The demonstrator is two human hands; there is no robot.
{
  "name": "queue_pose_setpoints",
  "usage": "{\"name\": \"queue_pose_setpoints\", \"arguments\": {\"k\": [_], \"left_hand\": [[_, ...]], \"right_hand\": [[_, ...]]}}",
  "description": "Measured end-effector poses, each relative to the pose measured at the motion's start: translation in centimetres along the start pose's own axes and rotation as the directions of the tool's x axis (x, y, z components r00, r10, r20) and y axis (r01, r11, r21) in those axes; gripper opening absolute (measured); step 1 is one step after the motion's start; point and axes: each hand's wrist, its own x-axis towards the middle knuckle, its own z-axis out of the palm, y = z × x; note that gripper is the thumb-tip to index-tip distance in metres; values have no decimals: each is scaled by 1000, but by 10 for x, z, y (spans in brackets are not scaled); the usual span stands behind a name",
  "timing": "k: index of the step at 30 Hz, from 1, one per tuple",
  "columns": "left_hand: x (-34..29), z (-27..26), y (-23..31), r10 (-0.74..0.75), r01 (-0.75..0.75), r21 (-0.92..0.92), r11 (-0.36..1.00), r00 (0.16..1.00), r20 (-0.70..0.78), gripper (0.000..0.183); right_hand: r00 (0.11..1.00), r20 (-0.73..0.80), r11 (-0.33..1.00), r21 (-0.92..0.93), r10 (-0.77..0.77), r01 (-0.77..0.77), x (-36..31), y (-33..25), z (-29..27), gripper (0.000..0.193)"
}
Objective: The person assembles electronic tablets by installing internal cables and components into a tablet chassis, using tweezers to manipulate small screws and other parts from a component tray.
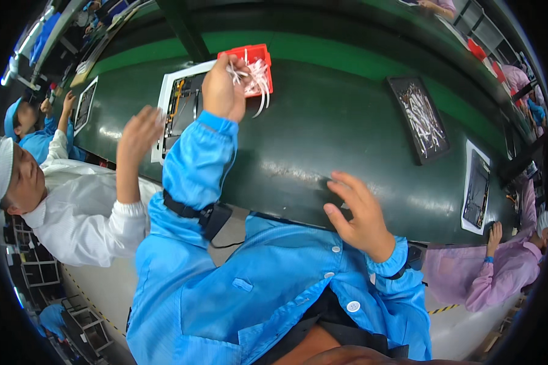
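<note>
My left hand (223,91) is over the near left side of a red bin (263,51), its fingers curled round a bunch of thin white strips (236,73). More white strips (259,78) lie heaped in the bin, and a few hang over its near edge. Above the near edge of the dark green bench (298,146) is my right hand (362,216), empty, with fingers and thumb apart. Just left of my left forearm lies an opened flat device (179,103) in a white frame, partly hidden by my sleeve.
A black tray (417,115) of white strips sits on the right of the bench. Beyond it is another device (476,190), beside a person in pink (469,274). On my left, a co-worker in white (85,207) holds a blurred hand (141,134) near my forearm.
</note>
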Motion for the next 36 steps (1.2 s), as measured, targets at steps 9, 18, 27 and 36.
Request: {"name": "queue_pose_setpoints", "arguments": {"k": [9, 18, 27, 36], "left_hand": [[34, -4, -26, 363, -354, 907, 226, 895, 259, 63], [-4, 25, -37, 472, -528, 838, -140, 708, 525, 67], [-169, -9, 46, 457, -837, 430, 339, 546, 702, 29], [-279, -206, -43, -694, 254, 723, 642, 592, 408, 24]], "right_hand": [[996, 24, 996, 18, 86, -86, -36, 27, -10, 32], [999, 38, 1000, -6, 2, -2, -28, 35, -2, 22], [996, -13, 996, 1, 88, -88, -38, 35, 10, 7], [1000, -8, 985, -171, 22, -23, -39, 28, 21, 5]]}}
